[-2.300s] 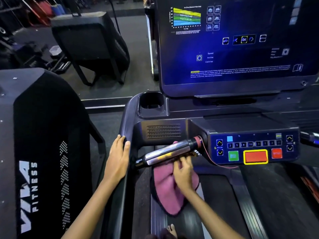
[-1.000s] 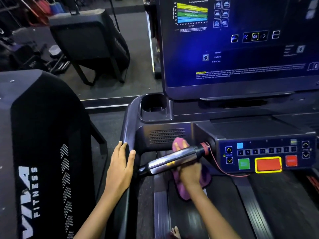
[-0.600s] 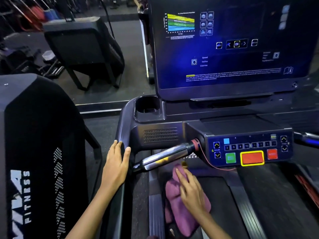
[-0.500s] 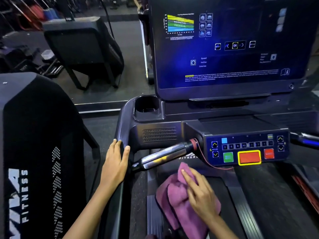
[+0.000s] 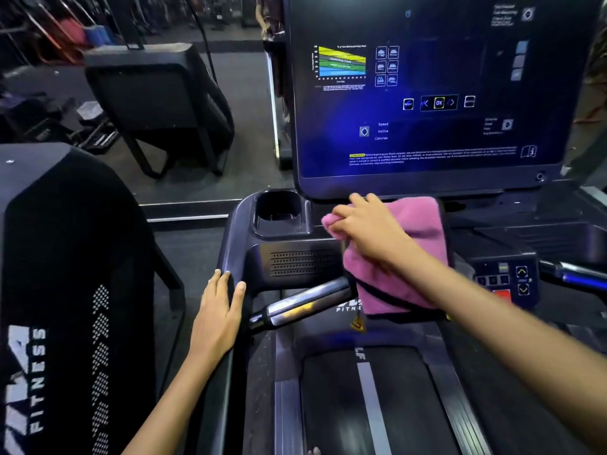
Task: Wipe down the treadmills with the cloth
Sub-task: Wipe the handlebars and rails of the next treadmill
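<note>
The right hand (image 5: 371,231) is gripping the pink cloth (image 5: 400,257), fingers curled over its top edge, holding it against the treadmill console (image 5: 295,257) just below the screen (image 5: 427,93). At 9 o'clock from it, the left hand (image 5: 218,315) is resting flat, fingers straight, on the side rail (image 5: 231,244).

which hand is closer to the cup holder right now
Right. The right hand, gripping the pink cloth, sits just right of the cup holder at about its level. The left hand rests lower, on the side rail below it.
</note>
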